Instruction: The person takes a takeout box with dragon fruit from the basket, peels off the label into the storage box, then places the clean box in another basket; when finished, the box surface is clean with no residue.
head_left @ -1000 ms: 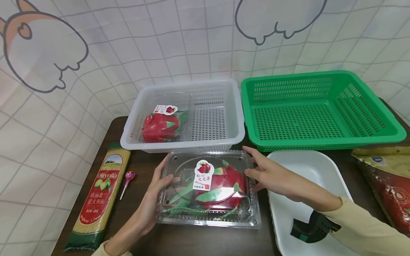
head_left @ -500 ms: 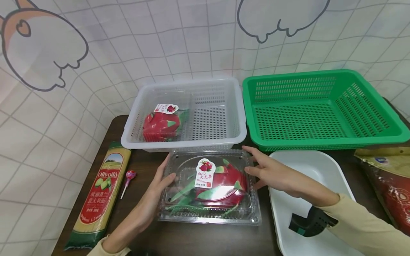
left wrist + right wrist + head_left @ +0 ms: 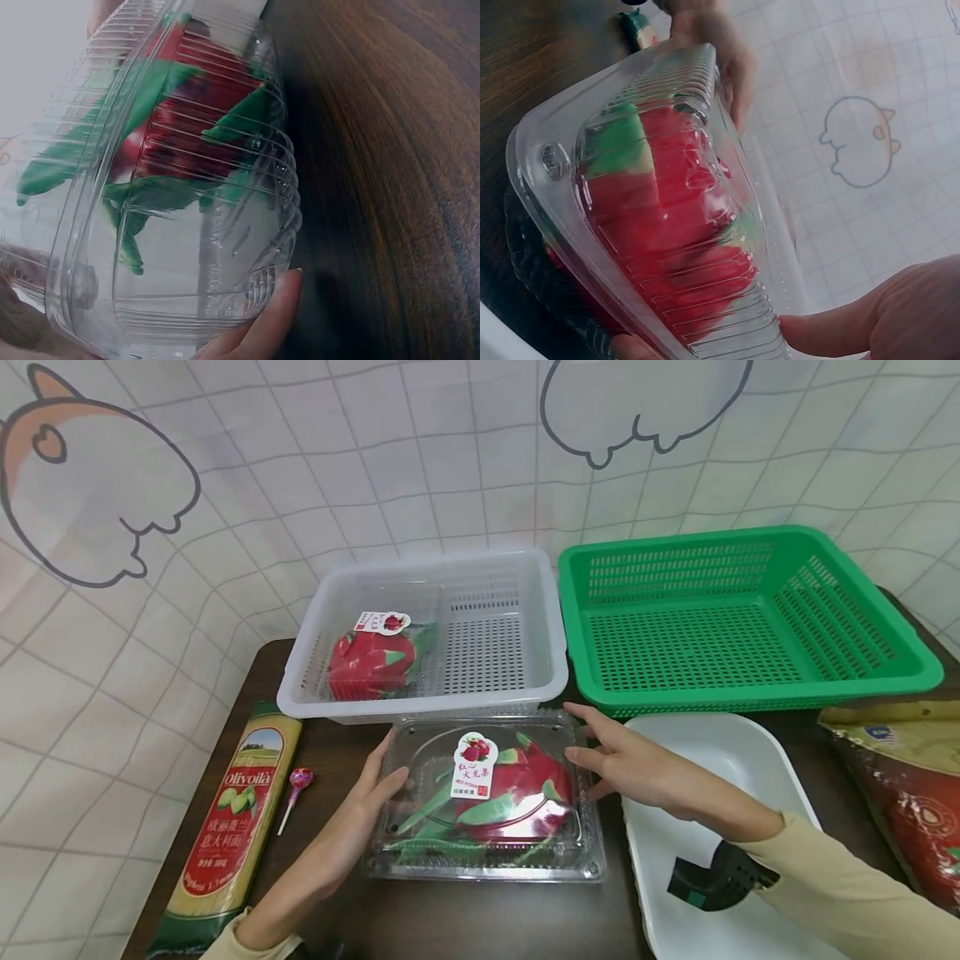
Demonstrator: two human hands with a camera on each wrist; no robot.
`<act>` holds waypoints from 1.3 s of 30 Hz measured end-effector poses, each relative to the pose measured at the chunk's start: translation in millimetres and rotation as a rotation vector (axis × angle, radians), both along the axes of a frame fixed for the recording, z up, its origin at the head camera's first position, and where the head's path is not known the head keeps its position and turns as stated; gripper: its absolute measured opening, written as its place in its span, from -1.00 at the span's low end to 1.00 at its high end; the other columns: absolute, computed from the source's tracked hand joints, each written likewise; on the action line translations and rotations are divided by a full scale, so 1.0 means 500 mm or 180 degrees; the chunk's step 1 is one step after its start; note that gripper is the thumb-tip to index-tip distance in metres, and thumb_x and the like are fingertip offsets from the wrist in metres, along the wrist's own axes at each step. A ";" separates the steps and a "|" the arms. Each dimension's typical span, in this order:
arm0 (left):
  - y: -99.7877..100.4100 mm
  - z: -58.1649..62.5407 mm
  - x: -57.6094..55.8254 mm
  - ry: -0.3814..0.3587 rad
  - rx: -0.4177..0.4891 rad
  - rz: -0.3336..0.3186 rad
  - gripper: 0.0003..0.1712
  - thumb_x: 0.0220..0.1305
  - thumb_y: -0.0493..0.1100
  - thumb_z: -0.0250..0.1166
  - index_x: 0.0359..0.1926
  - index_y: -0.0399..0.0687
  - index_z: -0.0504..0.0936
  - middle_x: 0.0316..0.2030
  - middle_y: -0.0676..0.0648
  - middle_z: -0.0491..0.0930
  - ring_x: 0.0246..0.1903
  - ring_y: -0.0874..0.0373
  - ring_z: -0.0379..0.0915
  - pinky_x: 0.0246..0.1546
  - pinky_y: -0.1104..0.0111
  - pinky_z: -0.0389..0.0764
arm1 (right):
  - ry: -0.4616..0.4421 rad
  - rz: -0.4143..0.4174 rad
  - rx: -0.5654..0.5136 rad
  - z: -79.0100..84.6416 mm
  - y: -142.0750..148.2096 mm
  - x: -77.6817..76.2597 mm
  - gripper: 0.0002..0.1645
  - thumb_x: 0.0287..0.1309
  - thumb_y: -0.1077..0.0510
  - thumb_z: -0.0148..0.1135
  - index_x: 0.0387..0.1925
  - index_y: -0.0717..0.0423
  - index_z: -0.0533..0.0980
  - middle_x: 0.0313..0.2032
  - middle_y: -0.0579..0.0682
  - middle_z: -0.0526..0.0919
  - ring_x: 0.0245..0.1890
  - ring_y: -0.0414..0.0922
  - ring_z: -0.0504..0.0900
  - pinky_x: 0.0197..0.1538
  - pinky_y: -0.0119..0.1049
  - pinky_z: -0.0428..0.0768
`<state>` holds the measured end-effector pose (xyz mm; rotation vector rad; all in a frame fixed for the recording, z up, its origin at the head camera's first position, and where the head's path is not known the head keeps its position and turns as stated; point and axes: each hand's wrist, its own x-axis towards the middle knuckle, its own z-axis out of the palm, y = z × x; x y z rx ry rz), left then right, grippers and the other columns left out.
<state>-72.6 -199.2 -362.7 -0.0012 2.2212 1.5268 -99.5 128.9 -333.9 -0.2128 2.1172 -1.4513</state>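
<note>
As you hold the clear box [image 3: 487,870] near the middle of the tabletop [image 3: 480,927], your left hand [image 3: 367,802] grips its 9 o'clock side, thumb over the lid and fingers at the lower edge, and your right hand [image 3: 618,764] grips its 3 o'clock side; I cannot tell whether its base touches down. Inside sits a red dragon fruit [image 3: 517,793]. Little has changed over the last second: box and grip have stayed put while your view shifted slightly, so I judge your grip settled and the work at a steady hold. Beyond the box, a lollipop [image 3: 301,777] and pasta packet [image 3: 232,818] lie towards 9 o'clock; a white tray [image 3: 720,743] sits at 3, with a red bag [image 3: 918,797] past it. Farther off, a white basket [image 3: 420,706] bearing a second boxed fruit [image 3: 371,664] stands at 11 o'clock, a green basket [image 3: 750,697] at 2.
</note>
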 end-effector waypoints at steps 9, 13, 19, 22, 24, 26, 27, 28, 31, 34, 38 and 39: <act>-0.004 0.001 -0.002 -0.0007 -0.0169 0.0013 -0.17 0.65 0.21 -0.14 0.70 0.17 -0.29 0.64 -0.26 -0.19 0.35 -0.25 0.36 0.38 -0.41 0.09 | 0.0084 -0.0033 0.0000 -0.001 -0.004 -0.003 -0.16 0.59 0.19 -0.01 0.63 0.31 -0.18 0.40 0.52 0.15 0.04 0.22 0.69 0.02 0.09 0.73; -0.003 0.000 -0.004 -0.0006 -0.0186 0.0024 -0.17 0.66 0.20 -0.15 0.70 0.15 -0.30 0.64 -0.26 -0.21 0.35 -0.25 0.38 0.39 -0.42 0.06 | 0.0118 -0.0047 0.0012 0.000 -0.004 -0.004 -0.17 0.60 0.17 -0.02 0.63 0.31 -0.16 0.40 0.53 0.16 0.01 0.20 0.71 0.04 0.10 0.72; -0.003 -0.003 -0.005 -0.0021 -0.0220 0.0018 -0.18 0.67 0.19 -0.18 0.70 0.13 -0.31 0.59 -0.31 -0.06 0.27 -0.23 0.48 0.31 -0.38 0.25 | 0.0143 -0.0057 0.0037 -0.002 0.001 -0.006 -0.18 0.60 0.16 -0.01 0.63 0.31 -0.15 0.41 0.54 0.15 -0.07 0.18 0.75 0.07 0.16 0.69; -0.003 -0.004 -0.006 -0.0015 -0.0231 0.0001 -0.18 0.67 0.20 -0.19 0.70 0.11 -0.31 0.58 -0.32 -0.04 0.28 -0.24 0.47 0.32 -0.40 0.24 | 0.0153 -0.0074 0.0031 -0.002 -0.001 -0.006 -0.19 0.60 0.17 -0.02 0.63 0.31 -0.13 0.41 0.53 0.16 -0.06 0.18 0.75 0.07 0.15 0.70; -0.003 -0.003 -0.006 -0.0006 -0.0247 -0.0008 -0.19 0.68 0.20 -0.20 0.70 0.10 -0.31 0.56 -0.34 0.00 0.27 -0.24 0.48 0.32 -0.40 0.23 | 0.0157 -0.0088 0.0024 -0.001 -0.003 -0.006 -0.20 0.61 0.17 -0.02 0.63 0.31 -0.12 0.41 0.53 0.17 -0.05 0.18 0.75 0.07 0.13 0.70; -0.003 -0.003 -0.005 0.0005 -0.0283 -0.0017 -0.18 0.68 0.20 -0.20 0.70 0.10 -0.31 0.53 -0.36 0.07 0.26 -0.23 0.49 0.30 -0.38 0.27 | 0.0170 -0.0096 0.0009 -0.001 -0.004 -0.006 -0.20 0.61 0.17 -0.02 0.63 0.32 -0.11 0.41 0.53 0.17 -0.03 0.19 0.74 0.07 0.12 0.70; -0.003 -0.003 -0.004 0.0008 -0.0302 -0.0014 -0.19 0.68 0.21 -0.20 0.70 0.10 -0.30 0.52 -0.36 0.10 0.25 -0.22 0.50 0.30 -0.37 0.28 | 0.0176 -0.0102 0.0001 -0.001 -0.004 -0.007 -0.20 0.61 0.17 -0.02 0.63 0.32 -0.11 0.41 0.53 0.16 -0.03 0.19 0.74 0.08 0.12 0.70; -0.003 -0.002 -0.004 0.0008 -0.0320 -0.0013 -0.19 0.67 0.21 -0.20 0.70 0.11 -0.30 0.51 -0.37 0.11 0.25 -0.21 0.51 0.30 -0.37 0.29 | 0.0186 -0.0104 -0.0007 -0.001 -0.004 -0.007 -0.21 0.61 0.17 -0.01 0.63 0.32 -0.10 0.42 0.52 0.17 -0.03 0.19 0.74 0.08 0.11 0.70; -0.003 -0.003 -0.002 0.0026 -0.0358 -0.0014 -0.19 0.68 0.21 -0.20 0.70 0.11 -0.31 0.55 -0.34 0.05 0.24 -0.21 0.52 0.34 -0.37 0.25 | 0.0203 -0.0110 -0.0014 -0.001 -0.004 -0.010 -0.21 0.61 0.17 -0.01 0.63 0.32 -0.10 0.43 0.52 0.16 -0.03 0.19 0.75 0.10 0.12 0.69; -0.003 -0.002 -0.001 0.0027 -0.0365 -0.0008 -0.19 0.68 0.22 -0.21 0.70 0.12 -0.31 0.59 -0.31 -0.03 0.25 -0.22 0.51 0.36 -0.38 0.21 | 0.0206 -0.0116 0.0000 0.000 -0.005 -0.010 -0.22 0.61 0.17 -0.01 0.63 0.32 -0.09 0.43 0.52 0.17 -0.03 0.19 0.75 0.10 0.11 0.69; -0.001 -0.002 -0.003 0.0026 -0.0347 0.0009 -0.19 0.68 0.21 -0.21 0.69 0.08 -0.29 0.47 -0.36 0.18 0.22 -0.20 0.53 0.27 -0.31 0.38 | 0.0202 -0.0116 0.0000 0.000 -0.003 -0.009 -0.21 0.62 0.17 -0.02 0.63 0.31 -0.09 0.43 0.51 0.17 0.03 0.22 0.72 0.11 0.09 0.69; -0.001 -0.002 -0.003 0.0027 -0.0347 0.0017 -0.20 0.68 0.20 -0.21 0.69 0.07 -0.28 0.41 -0.37 0.25 0.21 -0.19 0.55 0.23 -0.28 0.44 | 0.0195 -0.0121 -0.0004 0.000 -0.002 -0.008 -0.21 0.62 0.16 -0.01 0.63 0.30 -0.09 0.44 0.51 0.16 0.04 0.22 0.72 0.12 0.09 0.69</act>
